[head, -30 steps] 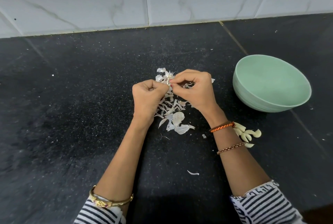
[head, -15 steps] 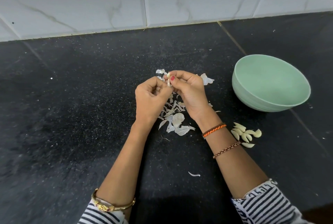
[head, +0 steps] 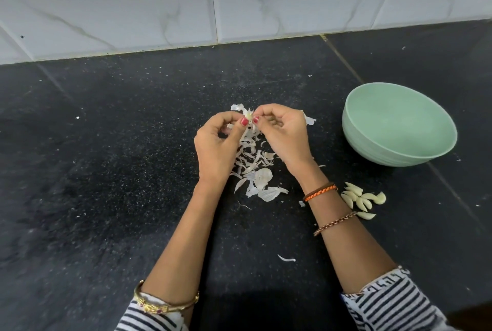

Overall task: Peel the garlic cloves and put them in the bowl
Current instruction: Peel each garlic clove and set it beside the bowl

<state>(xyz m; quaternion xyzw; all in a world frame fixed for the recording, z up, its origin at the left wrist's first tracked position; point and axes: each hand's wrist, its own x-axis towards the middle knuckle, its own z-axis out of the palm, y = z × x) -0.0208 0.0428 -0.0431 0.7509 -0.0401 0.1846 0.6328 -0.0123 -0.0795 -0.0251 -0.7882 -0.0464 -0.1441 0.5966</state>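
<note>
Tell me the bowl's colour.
The bowl is pale mint green, clearest in the head view.

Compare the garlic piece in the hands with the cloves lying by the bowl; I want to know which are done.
The held clove is pinched between the left hand and right hand, above the peels; the cloves lie loose on the counter. The held clove has papery skin on it; the cloves look bare and smooth. Neither is in the bowl.
</note>
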